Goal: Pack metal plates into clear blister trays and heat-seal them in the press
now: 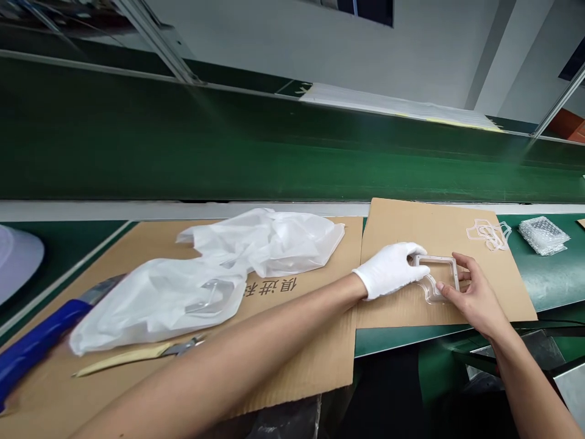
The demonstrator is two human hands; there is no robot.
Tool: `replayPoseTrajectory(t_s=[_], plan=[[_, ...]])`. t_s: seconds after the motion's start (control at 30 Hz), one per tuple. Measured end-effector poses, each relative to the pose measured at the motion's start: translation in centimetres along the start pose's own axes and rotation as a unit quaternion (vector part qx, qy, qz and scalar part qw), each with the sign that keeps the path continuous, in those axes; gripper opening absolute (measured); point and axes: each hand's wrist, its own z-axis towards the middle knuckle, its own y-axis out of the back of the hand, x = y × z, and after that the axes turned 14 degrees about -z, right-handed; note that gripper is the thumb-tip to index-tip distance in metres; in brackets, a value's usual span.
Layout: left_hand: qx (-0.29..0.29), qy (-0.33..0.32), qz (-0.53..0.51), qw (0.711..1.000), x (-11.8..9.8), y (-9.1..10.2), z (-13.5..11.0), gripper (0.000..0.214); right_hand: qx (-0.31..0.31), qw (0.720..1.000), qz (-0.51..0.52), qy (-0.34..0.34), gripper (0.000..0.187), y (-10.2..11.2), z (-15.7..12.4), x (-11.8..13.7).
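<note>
My left hand (393,268), in a white glove, grips the left edge of a clear plastic frame (436,260) with rounded corners. The bare fingers of my right hand (475,292) close around its right side, thumb at the lower edge. Just under the frame a curved clear plastic piece (428,294) shows; whether it is joined to the frame I cannot tell. Both hands are over the right-hand cardboard sheet (388,311). Beyond my right hand, several thin white frame-shaped strips (491,233) lie in a small heap on that sheet.
Two white plastic bags (274,241) lie on the left cardboard (315,360), one with clear parts inside. Yellow-handled nippers (132,358) and a blue-handled tool (46,332) are nearby. Bubble wrap (543,235) sits far right. A green conveyor belt (274,155) runs behind.
</note>
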Motion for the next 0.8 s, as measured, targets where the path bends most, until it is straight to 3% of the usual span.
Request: replayPoseTrajectory(t_s=[0.2,0.4,0.57,0.8], plan=[[0.015,0.003,-0.011,1.0,0.4,0.3,0.3,0.042,0.017,0.998,0.062,-0.015,0.085,0.5,0.2,-0.4],[-0.004,0.002,0.002,1.0,-0.7,0.9,1.8,0.03,0.037,0.993,0.105,-0.032,0.055,2.5,2.3,0.1],[0.015,0.015,0.019,1.0,-1.0,0.5,3.0,0.031,0.054,0.988,0.139,-0.039,0.047,2.0,4.0,-0.4],[0.017,-0.011,0.05,0.999,-1.3,-0.3,3.0,0.023,0.07,0.983,0.162,-0.04,0.05,2.1,3.7,-0.7]])
